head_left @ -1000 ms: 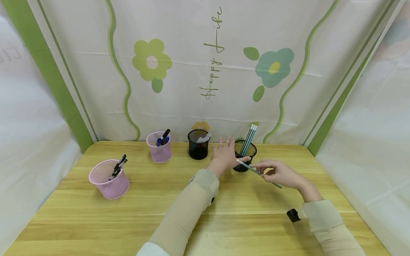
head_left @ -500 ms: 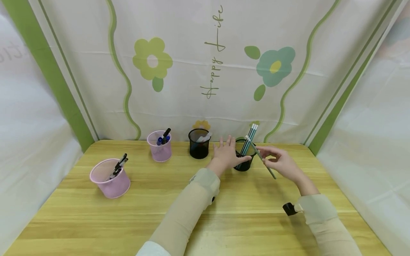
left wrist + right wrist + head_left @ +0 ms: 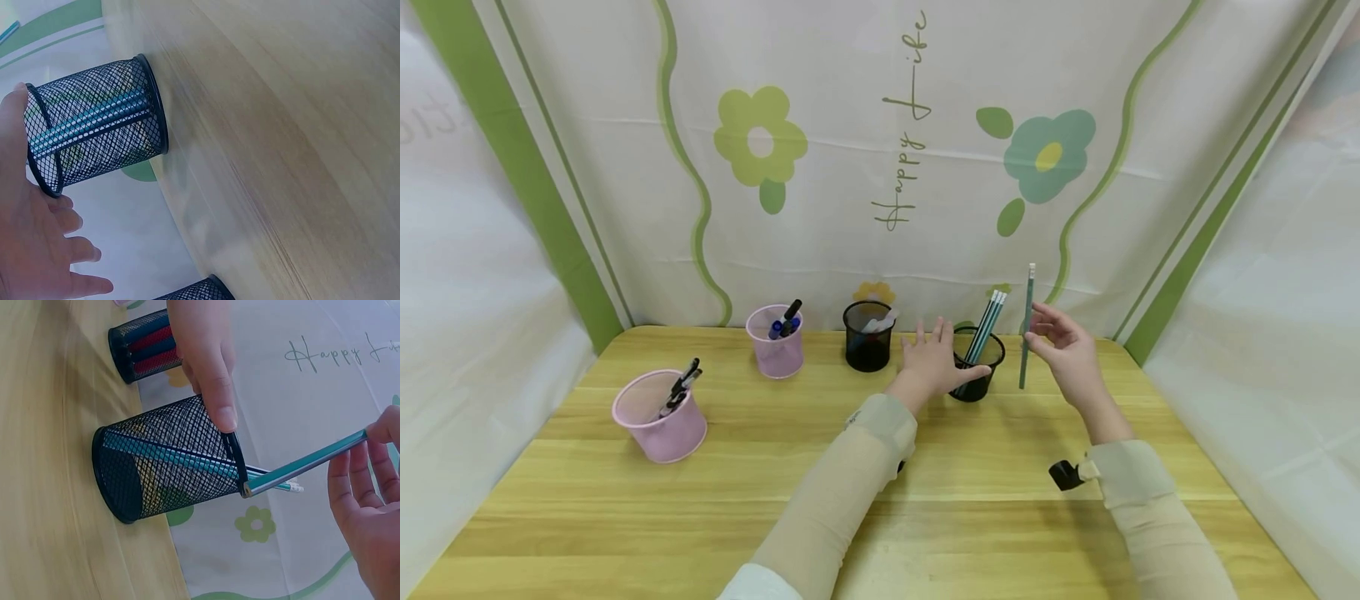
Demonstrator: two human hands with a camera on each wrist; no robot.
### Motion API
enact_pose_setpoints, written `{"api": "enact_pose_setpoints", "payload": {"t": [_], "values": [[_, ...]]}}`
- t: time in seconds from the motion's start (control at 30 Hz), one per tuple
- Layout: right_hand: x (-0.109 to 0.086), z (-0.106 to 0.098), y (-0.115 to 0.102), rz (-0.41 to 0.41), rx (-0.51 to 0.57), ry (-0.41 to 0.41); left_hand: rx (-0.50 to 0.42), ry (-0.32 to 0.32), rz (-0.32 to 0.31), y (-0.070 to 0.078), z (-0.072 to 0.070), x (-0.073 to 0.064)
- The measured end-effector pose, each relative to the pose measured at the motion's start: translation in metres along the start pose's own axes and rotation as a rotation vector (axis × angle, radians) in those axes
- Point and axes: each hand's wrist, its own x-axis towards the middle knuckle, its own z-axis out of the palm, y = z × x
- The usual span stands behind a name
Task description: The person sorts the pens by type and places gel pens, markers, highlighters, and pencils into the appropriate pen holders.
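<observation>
My right hand [image 3: 1070, 358] pinches a green pencil [image 3: 1028, 300] between thumb and fingers. The pencil stands nearly upright, white eraser end up, just right of a black mesh pen cup [image 3: 976, 387]. Seen from the right wrist, the unsharpened lower end of the pencil [image 3: 306, 464] appears by the cup's rim; contact cannot be told. Several similar pencils [image 3: 987, 323] lean inside that cup. My left hand [image 3: 931, 367] is beside the cup with fingers spread, its thumb on the rim. In the left wrist view, the cup [image 3: 100, 122] stands flat on the table.
Left of my left hand stands a second black mesh cup [image 3: 867, 353] with whitish items on top. A pink cup [image 3: 778, 360] with pens and a larger pink cup [image 3: 668, 437] with dark pens are farther left. A white patterned cloth [image 3: 850, 167] closes off the wooden table's [image 3: 700, 525] back.
My right hand has risen and turned the pencil from a slant, low in front of the cup, to nearly upright at the cup's right. The left hand has stayed at the cup.
</observation>
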Motion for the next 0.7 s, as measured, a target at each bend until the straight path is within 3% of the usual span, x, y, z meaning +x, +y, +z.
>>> {"api": "enact_pose_setpoints", "payload": {"t": [0.37, 0.7], "values": [[0.01, 0.01, -0.004, 0.005, 0.244, 0.085, 0.0, -0.003, -0.012, 0.001, 0.001, 0.001], [0.023, 0.02, -0.002, 0.026, 0.421, 0.308, 0.013, -0.004, -0.007, 0.001, 0.0, 0.0]]}}
